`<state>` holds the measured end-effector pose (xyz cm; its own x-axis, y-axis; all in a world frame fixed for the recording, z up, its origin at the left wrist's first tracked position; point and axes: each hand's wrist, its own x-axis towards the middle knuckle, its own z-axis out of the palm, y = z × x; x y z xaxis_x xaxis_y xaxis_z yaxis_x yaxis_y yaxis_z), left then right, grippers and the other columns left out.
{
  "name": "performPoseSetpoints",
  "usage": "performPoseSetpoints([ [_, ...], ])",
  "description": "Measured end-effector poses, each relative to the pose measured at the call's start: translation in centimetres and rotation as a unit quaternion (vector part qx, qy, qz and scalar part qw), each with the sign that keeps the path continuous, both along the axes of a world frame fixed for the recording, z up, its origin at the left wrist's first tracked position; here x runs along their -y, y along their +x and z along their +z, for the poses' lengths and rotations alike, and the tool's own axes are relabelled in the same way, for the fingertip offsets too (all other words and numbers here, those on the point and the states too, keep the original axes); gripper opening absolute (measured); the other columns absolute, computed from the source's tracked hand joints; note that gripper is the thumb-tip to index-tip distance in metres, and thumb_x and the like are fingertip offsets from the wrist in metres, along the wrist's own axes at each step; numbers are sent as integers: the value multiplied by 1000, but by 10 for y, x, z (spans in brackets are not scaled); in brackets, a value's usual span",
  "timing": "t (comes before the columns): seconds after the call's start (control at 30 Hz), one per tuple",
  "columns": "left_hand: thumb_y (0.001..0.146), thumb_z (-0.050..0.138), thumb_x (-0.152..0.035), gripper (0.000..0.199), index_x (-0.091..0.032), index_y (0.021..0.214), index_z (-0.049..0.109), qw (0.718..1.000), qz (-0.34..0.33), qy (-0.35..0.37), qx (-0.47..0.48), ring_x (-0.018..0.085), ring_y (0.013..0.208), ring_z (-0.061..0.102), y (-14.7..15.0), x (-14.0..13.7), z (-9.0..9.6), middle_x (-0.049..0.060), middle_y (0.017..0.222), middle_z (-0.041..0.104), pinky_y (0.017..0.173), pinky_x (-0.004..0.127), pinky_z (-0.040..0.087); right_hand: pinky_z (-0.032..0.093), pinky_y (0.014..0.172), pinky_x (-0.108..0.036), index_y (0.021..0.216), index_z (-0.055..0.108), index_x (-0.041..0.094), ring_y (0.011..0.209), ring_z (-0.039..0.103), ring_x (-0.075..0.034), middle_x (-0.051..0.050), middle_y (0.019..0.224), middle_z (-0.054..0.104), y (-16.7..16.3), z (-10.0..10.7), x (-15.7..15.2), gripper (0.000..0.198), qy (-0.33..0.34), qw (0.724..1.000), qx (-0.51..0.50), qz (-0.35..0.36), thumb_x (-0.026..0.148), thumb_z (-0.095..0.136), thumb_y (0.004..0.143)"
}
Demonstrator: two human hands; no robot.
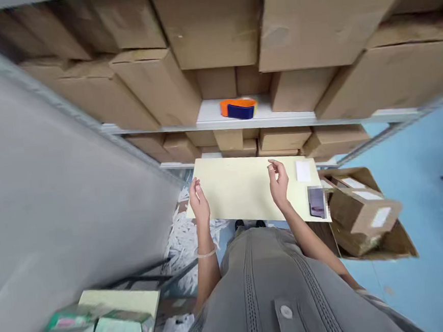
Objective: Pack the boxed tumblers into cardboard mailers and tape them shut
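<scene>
White slip (302, 171), nearest thing to the R hand (279, 182), lies flat on the table (231, 188), betw. 2 & 3 o'clock from its middle (12 = shelf (290, 118) side). Looks like paper, so prob. v. light, bendy, easy to crease; can't tell if single sheet or thin stack. Best hold approx. its 6 o'clock edge: slide it a bit, then pinch thumb vs. fingertip. Phone (317, 202) lies betw. 3 & 4 o'clock, near the table's corner; prob. stiff, smooth, a bit heavy for its size, slippery & breakable if dropped, so grip both long sides, not the screen. Table top looks thin & rigid; edges give the hold. Pose: R hand is over the table, just 3 o'clock of mid, fingers loosely curled w/ thumb apart, half-open, nothing in it; forearm runs in from 5 o'clock. L hand (199, 202) is at the 9 o'clock edge, fingers pointing abt 12, slightly bent, loosely open, no item visible; forearm from 6. Can't tell if either touches the surface.
</scene>
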<state>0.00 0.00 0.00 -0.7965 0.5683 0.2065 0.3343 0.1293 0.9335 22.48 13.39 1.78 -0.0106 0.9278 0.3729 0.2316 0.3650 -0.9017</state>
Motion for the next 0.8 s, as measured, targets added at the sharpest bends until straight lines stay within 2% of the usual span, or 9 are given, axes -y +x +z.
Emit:
performPoseSetpoints([
  [0.17, 99, 34, -60, 59, -22, 141, 49, 995, 102, -5, 3, 22, 126, 58, -11, 67, 12, 13, 135, 62, 111, 41, 41, 46, 97, -40, 128, 62, 23, 107, 61, -23, -9, 115, 66, -47, 9, 0, 40, 6, 983, 2, 183, 44, 44, 99],
  [0.37, 99, 38, -59, 60, -24, 148, 36, 969, 246, -15, 19, 21, 121, 61, 7, 175, 6, 13, 133, 62, 107, 42, 45, 42, 105, -45, 135, 58, 22, 120, 59, -25, -12, 130, 63, -111, -2, 31, 48, -38, 932, -9, 360, 48, 46, 97],
  [0.57, 100, 37, -57, 56, -25, 147, 39, 902, 431, -4, 16, 21, 125, 60, 58, 276, 11, 12, 135, 61, 109, 41, 43, 43, 106, -47, 136, 57, 20, 120, 59, -25, -13, 129, 64, -155, -9, 89, 51, -57, 868, 1, 493, 50, 48, 95],
  [0.67, 100, 34, -57, 55, -25, 144, 43, 868, 496, -12, 24, 22, 125, 60, 84, 310, 15, 12, 135, 61, 109, 41, 43, 43, 105, -47, 136, 57, 22, 116, 61, -25, -12, 127, 65, -168, -8, 114, 51, -47, 835, 10, 548, 50, 49, 94],
  [0.8, 101, 31, -59, 56, -25, 143, 45, 828, 560, -13, 18, 23, 126, 58, 112, 341, 17, 11, 136, 61, 110, 41, 43, 46, 101, -46, 138, 54, 23, 108, 64, -24, -12, 125, 66, -186, -4, 147, 53, -37, 786, 23, 617, 50, 52, 93],
])
